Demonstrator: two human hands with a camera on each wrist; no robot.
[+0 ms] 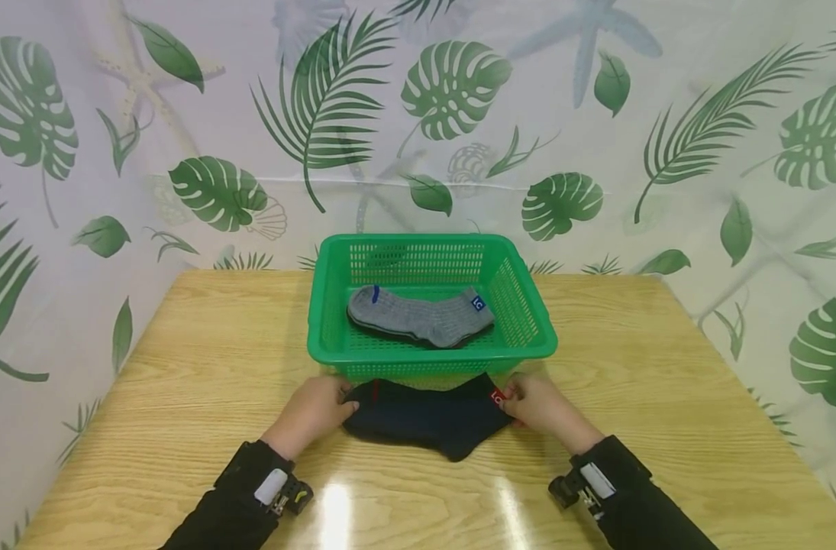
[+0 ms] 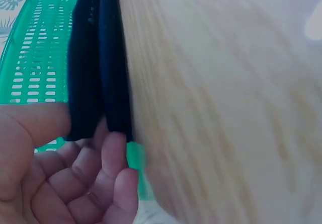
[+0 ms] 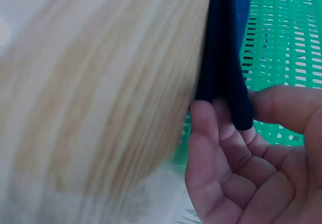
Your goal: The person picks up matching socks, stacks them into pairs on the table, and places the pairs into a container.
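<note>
A pair of dark navy socks (image 1: 424, 416) with a red label at the cuff lies stretched sideways in front of the green basket. My left hand (image 1: 316, 412) pinches the toe end, thumb on top and fingers beneath. At the cuff end, my right hand (image 1: 537, 409) pinches the socks beside the red label. In the left wrist view two dark layers of the socks (image 2: 98, 68) show between thumb and fingers. The right wrist view likewise has the socks (image 3: 224, 58) held between thumb and curled fingers. Grey socks (image 1: 424, 317) with a blue label lie inside the basket.
The green plastic basket (image 1: 431, 356) with perforated walls stands at the back middle of the wooden table (image 1: 204, 359), just beyond the navy socks. Behind the table hangs a white cloth (image 1: 431, 168) printed with green leaves.
</note>
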